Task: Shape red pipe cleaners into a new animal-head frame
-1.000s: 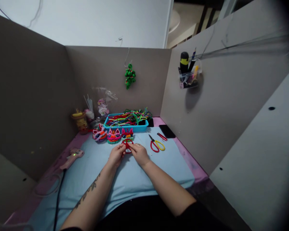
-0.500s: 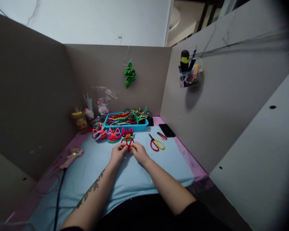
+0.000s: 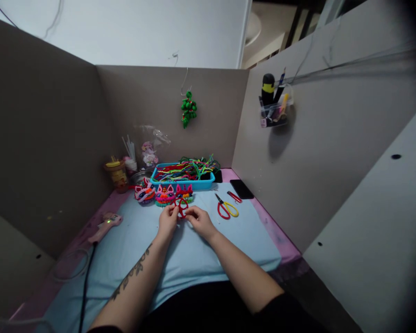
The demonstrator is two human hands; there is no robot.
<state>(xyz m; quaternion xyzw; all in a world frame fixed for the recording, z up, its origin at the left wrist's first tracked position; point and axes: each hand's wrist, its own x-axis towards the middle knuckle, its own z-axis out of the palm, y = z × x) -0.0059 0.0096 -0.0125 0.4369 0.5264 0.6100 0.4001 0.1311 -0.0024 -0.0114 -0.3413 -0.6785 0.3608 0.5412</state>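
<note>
Between my hands is a red round frame (image 3: 182, 203) with inner spokes, apparently bent from pipe cleaners. My left hand (image 3: 168, 219) pinches its left edge. At its lower right, my right hand (image 3: 200, 222) has the fingertips closed on the frame's edge; the exact contact is partly hidden by the fingers. Just behind the frame sit several colourful fuzzy animal-head figures: a pink-and-white one (image 3: 144, 193), a pink one with pointed ears (image 3: 165, 195) and a darker pink one (image 3: 184, 192), its lower part partly covered by the frame.
A blue tray (image 3: 197, 186) of colourful pipe cleaners stands at the back. To the right lie scissors (image 3: 227, 209), a red cutter (image 3: 235, 197) and a black phone (image 3: 241, 189). A pink corded glue gun (image 3: 106, 226) rests left. Cups (image 3: 117, 175) stand at the back left.
The red frame has turned and tilted toward the left hand. My right hand has shifted slightly away from its middle, down to the lower right edge. The view has moved a little.
</note>
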